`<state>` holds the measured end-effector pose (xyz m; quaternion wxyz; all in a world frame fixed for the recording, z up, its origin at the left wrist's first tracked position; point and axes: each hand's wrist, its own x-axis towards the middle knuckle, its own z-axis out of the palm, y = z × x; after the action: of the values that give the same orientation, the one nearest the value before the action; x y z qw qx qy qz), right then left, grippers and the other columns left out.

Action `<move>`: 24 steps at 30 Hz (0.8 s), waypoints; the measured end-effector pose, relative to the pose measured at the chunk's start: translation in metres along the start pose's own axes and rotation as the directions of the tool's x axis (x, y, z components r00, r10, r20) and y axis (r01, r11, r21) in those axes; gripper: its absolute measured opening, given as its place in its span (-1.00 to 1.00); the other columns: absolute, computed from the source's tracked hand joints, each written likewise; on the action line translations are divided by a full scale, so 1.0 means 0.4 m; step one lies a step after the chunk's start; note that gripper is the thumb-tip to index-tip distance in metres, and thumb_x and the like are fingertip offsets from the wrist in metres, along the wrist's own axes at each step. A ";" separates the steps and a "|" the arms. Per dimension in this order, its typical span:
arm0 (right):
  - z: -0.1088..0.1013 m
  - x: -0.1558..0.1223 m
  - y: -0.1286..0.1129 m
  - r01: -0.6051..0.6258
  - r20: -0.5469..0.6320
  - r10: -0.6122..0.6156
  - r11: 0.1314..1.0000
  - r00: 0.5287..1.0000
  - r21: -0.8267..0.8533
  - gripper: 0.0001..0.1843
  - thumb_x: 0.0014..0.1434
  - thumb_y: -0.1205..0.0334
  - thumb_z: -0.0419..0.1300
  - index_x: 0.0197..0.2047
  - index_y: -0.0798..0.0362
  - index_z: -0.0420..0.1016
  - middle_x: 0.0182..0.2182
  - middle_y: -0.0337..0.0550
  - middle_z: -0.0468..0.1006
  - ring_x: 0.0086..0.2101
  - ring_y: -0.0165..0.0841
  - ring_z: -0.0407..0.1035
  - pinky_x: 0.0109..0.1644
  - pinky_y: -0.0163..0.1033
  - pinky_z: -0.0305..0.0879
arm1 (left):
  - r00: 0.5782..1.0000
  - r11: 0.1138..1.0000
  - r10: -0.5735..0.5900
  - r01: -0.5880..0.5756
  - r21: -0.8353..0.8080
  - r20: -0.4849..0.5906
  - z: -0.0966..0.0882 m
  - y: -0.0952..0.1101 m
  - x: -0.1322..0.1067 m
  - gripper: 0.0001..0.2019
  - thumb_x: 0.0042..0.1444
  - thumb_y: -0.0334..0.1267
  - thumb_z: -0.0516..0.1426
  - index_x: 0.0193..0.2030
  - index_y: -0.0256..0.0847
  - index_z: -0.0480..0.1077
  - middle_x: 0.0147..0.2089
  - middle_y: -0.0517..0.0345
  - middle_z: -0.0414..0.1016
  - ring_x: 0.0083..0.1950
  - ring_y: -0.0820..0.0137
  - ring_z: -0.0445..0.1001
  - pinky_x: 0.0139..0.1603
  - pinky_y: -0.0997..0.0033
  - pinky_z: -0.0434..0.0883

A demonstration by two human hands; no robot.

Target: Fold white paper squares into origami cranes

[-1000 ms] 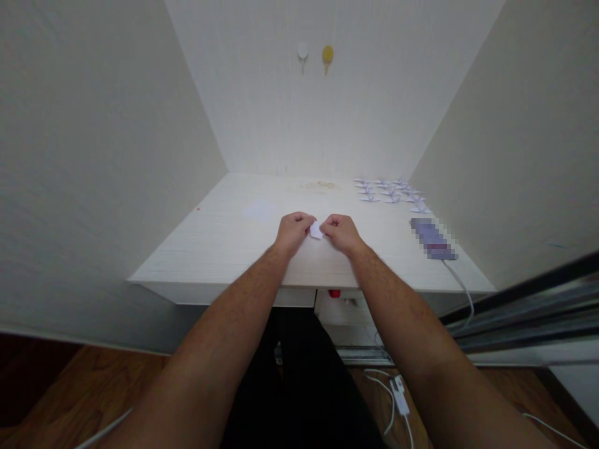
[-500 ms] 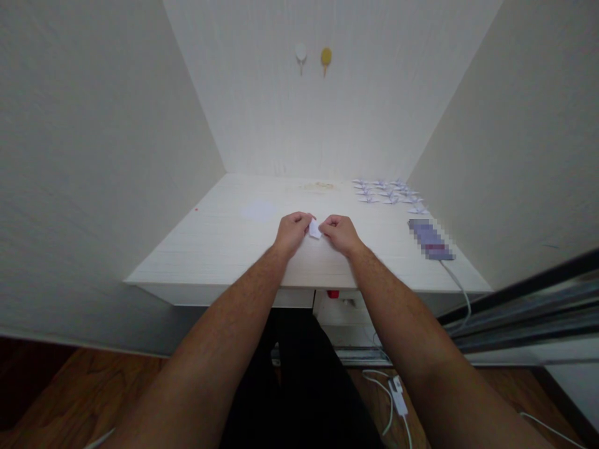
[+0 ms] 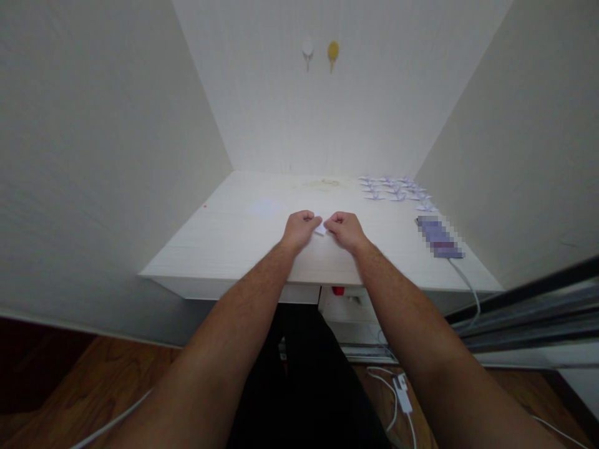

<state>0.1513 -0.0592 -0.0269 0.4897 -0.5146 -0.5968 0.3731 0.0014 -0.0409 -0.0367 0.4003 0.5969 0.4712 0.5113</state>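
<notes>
Between my two hands is a small piece of folded white paper, mostly covered by my fingers. My left hand pinches its left side with the thumb over it. On the other side, my right hand has thumb and fingertips closed at the paper's right edge. Both hands rest low over the white desk, close to its front. Several folded paper cranes stand in rows at the desk's back right.
A phone-like device, its screen blurred out, lies at the right with a white cable running off the edge. Walls enclose the desk at left, back and right. Two hooks, one white and one yellow, hang on the back wall.
My left thumb has moved over the paper toward my right hand, so less paper shows. The hands are closer together. The whole view has shifted slightly.
</notes>
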 end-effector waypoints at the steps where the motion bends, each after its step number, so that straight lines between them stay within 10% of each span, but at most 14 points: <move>1: 0.000 0.001 0.001 -0.001 -0.001 0.001 1.000 1.000 -0.007 -0.84 -0.14 0.18 0.24 -0.58 0.09 0.41 -0.67 -0.35 0.32 -0.60 -0.50 0.11 -0.48 -0.32 0.06 | 1.000 1.000 0.001 -0.001 0.003 -0.003 0.001 0.002 -0.001 -0.75 -0.08 -0.14 0.23 -0.57 -0.22 0.31 -0.61 0.31 0.22 -0.55 0.53 0.15 -0.50 0.49 0.11; 24: 0.002 0.009 0.017 -0.022 -0.078 0.022 1.000 0.997 -0.005 -0.79 -0.15 0.13 0.28 -0.56 0.10 0.42 -0.68 -0.29 0.36 -0.63 -0.51 0.12 -0.54 -0.33 0.02 | 1.000 0.998 0.030 -0.031 0.053 0.004 0.001 -0.009 0.007 -0.82 -0.05 -0.20 0.19 -0.54 -0.23 0.33 -0.55 0.27 0.29 -0.48 0.48 0.23 -0.44 0.46 0.16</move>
<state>0.1523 -0.0544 -0.0329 0.5069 -0.5368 -0.5726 0.3564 0.0012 -0.0375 -0.0395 0.3774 0.6154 0.4747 0.5036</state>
